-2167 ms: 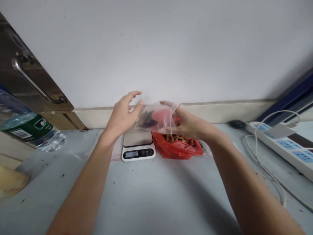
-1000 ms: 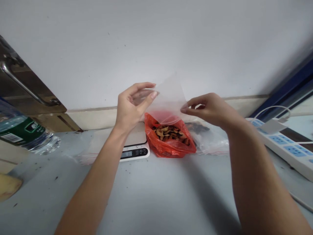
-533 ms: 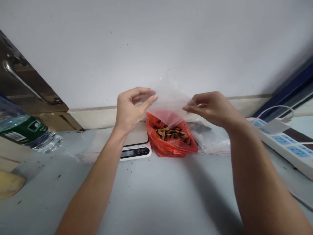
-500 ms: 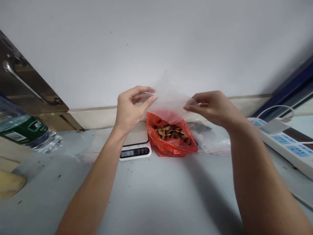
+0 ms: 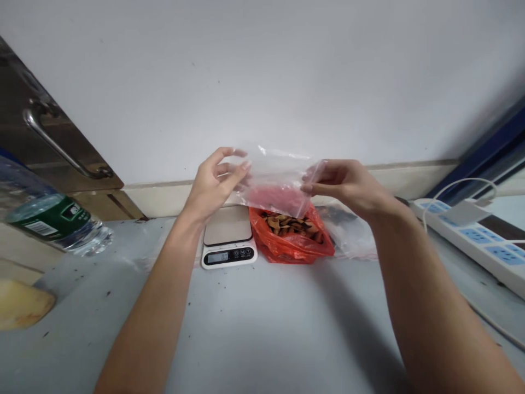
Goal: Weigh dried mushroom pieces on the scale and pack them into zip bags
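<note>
A clear plastic bag (image 5: 279, 169) is stretched between my two hands, above a red plastic bag (image 5: 283, 249). My left hand (image 5: 217, 178) pinches its left side between thumb and fingers. On the right side, my right hand (image 5: 338, 180) grips the edge the same way. The red bag stands with its mouth open and holds dried brown slices (image 5: 287, 225); the clear bag covers part of its far rim. Just left of it sits a white digital scale (image 5: 227, 249), its display reading 0.0 and its plate bare.
Right of the red bag lie clear bags with something dark inside (image 5: 348, 230). A white power strip (image 5: 471, 235) with cables stands farther right. At left are a water bottle (image 5: 57, 219), a yellowish object (image 5: 24, 303) and a metal door handle (image 5: 65, 148). A wall rises behind.
The clear bag has come down and is spread flatter between my hands, showing sharper than before. My hands have moved slightly closer together. The camera view has shifted slightly.
</note>
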`<action>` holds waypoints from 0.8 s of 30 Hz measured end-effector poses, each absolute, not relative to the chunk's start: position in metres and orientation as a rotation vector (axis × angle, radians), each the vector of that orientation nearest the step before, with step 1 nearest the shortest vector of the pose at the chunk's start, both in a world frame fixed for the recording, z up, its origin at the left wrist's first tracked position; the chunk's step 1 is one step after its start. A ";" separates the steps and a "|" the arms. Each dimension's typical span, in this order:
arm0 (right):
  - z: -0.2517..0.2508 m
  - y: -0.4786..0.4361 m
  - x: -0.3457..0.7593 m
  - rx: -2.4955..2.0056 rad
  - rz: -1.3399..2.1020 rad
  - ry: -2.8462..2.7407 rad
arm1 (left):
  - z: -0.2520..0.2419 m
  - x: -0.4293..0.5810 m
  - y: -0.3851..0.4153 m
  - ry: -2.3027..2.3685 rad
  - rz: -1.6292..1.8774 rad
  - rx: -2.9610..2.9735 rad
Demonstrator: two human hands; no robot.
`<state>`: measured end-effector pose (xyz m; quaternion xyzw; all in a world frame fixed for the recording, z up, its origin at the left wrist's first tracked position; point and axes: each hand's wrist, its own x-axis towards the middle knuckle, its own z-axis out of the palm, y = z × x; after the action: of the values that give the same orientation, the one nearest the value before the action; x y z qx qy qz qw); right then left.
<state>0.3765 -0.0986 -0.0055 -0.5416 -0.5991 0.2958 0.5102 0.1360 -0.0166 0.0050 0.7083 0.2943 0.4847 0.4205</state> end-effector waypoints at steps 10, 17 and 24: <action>-0.006 -0.092 0.343 -1.379 0.893 -1.455 | 0.006 0.094 0.001 0.805 1.128 1.663; -0.011 -0.078 0.283 -1.382 0.416 -1.492 | -0.004 0.002 0.025 1.350 0.777 1.749; -0.050 -0.058 0.173 -1.093 -0.250 -2.218 | -0.030 -0.047 0.020 1.641 0.431 1.557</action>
<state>0.1727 -0.0584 -0.0503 -0.4163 -0.8449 -0.0952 0.3222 -0.0465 0.0204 -0.0297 0.6175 0.6509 0.1710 0.4071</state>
